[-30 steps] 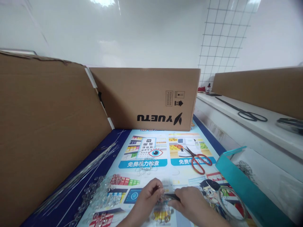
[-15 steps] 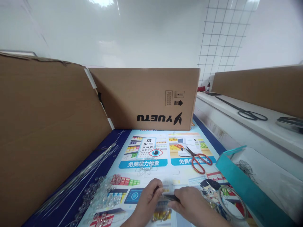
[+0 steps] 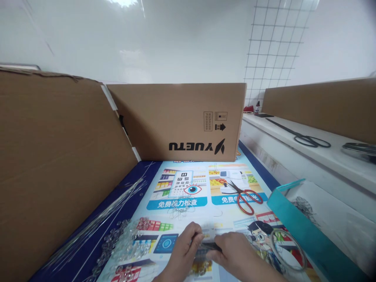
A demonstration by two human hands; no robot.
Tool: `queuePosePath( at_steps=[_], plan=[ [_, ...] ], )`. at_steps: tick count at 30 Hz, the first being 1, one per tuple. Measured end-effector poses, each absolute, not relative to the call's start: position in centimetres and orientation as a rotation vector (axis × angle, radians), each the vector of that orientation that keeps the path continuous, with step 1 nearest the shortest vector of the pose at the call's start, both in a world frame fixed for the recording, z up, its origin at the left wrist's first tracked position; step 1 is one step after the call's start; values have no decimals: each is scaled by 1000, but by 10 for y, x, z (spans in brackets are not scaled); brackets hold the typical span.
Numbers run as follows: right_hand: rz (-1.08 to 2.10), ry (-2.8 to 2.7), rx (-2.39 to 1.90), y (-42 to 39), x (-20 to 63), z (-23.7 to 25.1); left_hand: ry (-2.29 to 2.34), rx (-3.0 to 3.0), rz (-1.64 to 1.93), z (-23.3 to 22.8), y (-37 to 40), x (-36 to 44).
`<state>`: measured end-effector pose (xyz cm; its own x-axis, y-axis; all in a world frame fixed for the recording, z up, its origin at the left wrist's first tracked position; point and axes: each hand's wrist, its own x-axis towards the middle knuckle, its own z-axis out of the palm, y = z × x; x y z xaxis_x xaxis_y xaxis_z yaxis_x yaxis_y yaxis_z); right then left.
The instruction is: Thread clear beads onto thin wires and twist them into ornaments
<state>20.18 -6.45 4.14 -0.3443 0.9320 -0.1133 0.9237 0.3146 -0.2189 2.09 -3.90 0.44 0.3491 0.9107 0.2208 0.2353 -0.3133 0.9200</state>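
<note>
Clear glass beads (image 3: 126,243) lie near; the left hand (image 3: 183,250) pinches a small piece while the right hand (image 3: 235,252) clamps thin dark pliers (image 3: 210,245). Steady wrists on the counter (image 3: 176,188) should help.

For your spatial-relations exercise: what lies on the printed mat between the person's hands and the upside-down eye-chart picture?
In the head view, a small heap of thin wire rings lies between the hands and the eye-chart picture.
</note>
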Motion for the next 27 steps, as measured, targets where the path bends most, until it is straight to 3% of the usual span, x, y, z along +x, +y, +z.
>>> queuePosePath(
  at_steps=[13, 27],
  plan=[
    [316, -2542, -1796, -62, 203, 34, 1016, 1750, 982, 4, -40, 20],
    [445, -2414, -1741, -59, 210, 34, 1009, 1559, 992, 7, -38, 21]
  ],
)
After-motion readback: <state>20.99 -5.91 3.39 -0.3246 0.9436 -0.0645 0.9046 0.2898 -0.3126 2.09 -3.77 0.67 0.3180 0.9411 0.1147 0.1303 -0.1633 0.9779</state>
